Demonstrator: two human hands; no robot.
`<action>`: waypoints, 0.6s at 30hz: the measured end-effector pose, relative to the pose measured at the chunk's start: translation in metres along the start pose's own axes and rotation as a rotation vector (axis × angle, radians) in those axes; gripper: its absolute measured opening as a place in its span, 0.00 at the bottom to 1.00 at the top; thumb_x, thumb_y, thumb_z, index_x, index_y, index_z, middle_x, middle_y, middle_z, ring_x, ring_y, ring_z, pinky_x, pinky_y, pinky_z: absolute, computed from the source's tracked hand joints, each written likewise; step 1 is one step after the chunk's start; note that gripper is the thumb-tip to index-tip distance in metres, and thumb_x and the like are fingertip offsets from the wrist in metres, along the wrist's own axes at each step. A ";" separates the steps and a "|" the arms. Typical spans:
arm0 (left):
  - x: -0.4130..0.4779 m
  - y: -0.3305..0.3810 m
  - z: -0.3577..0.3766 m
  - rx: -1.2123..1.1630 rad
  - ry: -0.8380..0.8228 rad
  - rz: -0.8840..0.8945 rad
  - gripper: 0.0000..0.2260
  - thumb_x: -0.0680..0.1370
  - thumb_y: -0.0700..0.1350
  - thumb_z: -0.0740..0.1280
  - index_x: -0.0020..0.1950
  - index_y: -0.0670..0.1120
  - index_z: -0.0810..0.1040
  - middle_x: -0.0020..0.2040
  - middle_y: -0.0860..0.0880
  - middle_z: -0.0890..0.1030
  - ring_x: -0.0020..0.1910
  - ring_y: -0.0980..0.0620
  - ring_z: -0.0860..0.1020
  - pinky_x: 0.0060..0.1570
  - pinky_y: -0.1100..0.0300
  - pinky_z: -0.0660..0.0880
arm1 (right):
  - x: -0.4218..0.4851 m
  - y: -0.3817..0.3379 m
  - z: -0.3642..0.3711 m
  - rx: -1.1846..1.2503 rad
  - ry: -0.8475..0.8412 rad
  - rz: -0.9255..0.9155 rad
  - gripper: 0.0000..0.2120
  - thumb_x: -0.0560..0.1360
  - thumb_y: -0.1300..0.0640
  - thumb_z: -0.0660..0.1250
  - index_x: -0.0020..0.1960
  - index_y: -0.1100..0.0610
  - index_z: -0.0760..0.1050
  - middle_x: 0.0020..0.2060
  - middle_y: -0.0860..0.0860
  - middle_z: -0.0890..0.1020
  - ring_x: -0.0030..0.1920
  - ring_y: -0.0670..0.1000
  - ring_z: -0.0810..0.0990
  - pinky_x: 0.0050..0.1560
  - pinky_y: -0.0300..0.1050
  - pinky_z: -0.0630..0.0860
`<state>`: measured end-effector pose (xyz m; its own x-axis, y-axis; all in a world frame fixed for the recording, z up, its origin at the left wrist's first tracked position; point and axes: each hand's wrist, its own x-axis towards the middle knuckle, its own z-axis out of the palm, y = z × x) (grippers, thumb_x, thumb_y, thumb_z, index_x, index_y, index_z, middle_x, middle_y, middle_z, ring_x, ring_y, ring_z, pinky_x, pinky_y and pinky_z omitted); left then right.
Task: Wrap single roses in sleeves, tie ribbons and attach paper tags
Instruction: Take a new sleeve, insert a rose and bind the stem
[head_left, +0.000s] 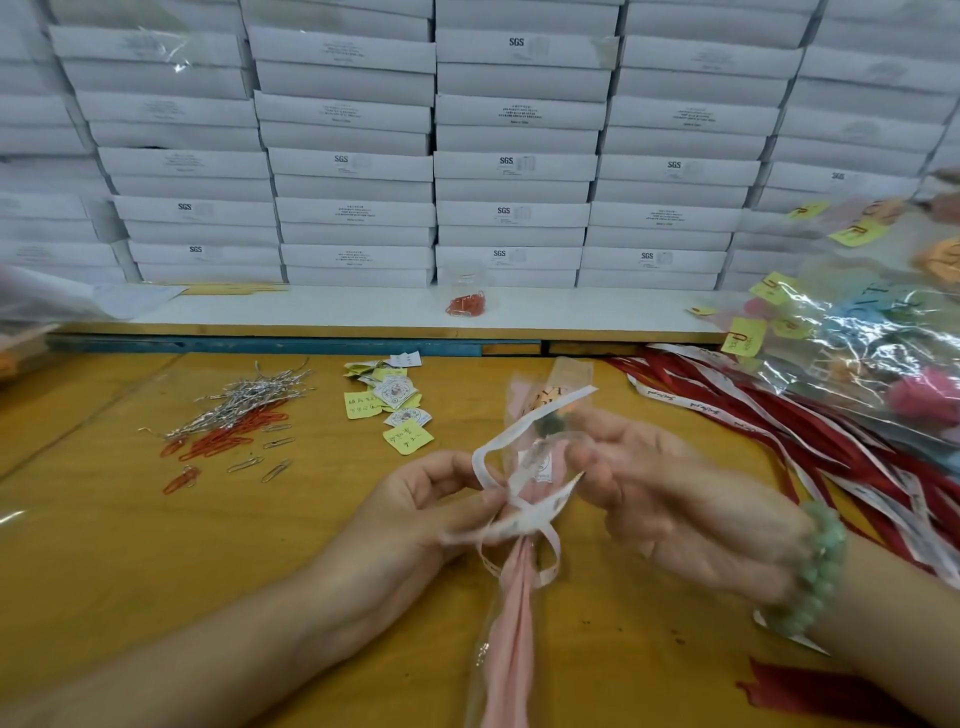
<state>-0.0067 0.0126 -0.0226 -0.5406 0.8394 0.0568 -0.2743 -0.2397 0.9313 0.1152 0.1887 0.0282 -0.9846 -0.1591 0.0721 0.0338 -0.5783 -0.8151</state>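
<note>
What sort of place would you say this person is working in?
Probably a small gift-flower packing workshop: stacked white cartons fill the back, paper clips, paper tags and red ribbons lie loose on the yellow worktable, and the left hand and right hand hold a white ribbon round a sleeved rose.

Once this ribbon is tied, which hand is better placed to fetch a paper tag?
Probably the left hand, now pinching the ribbon: the paper tags and paper clips lie on its side of the sleeved rose, which the right hand holds.

Left grip (441, 501) pinching, fingers curled; right grip (675, 499) pinching alongside.
</note>
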 end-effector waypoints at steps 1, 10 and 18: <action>0.000 0.000 -0.001 0.002 -0.006 0.010 0.08 0.66 0.40 0.76 0.44 0.44 0.84 0.43 0.42 0.83 0.37 0.50 0.81 0.38 0.62 0.79 | 0.000 0.004 0.003 -0.147 0.015 0.014 0.20 0.69 0.66 0.74 0.54 0.60 0.67 0.40 0.54 0.84 0.37 0.46 0.83 0.23 0.32 0.73; -0.001 0.002 0.000 0.029 -0.037 0.009 0.08 0.68 0.41 0.77 0.45 0.45 0.83 0.41 0.42 0.83 0.36 0.51 0.81 0.38 0.63 0.78 | -0.002 0.023 0.007 -1.101 0.310 -0.297 0.15 0.66 0.66 0.77 0.44 0.64 0.71 0.41 0.53 0.84 0.40 0.49 0.84 0.33 0.39 0.77; -0.003 0.004 0.004 0.091 -0.040 0.022 0.07 0.67 0.39 0.78 0.42 0.46 0.84 0.41 0.43 0.84 0.34 0.51 0.82 0.36 0.62 0.78 | 0.001 0.030 -0.001 -1.191 0.313 -0.343 0.19 0.67 0.65 0.77 0.49 0.56 0.70 0.45 0.47 0.81 0.47 0.49 0.82 0.42 0.48 0.81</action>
<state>-0.0026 0.0108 -0.0177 -0.5132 0.8535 0.0902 -0.1886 -0.2147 0.9583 0.1148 0.1721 0.0034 -0.9158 0.1440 0.3749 -0.2430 0.5445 -0.8028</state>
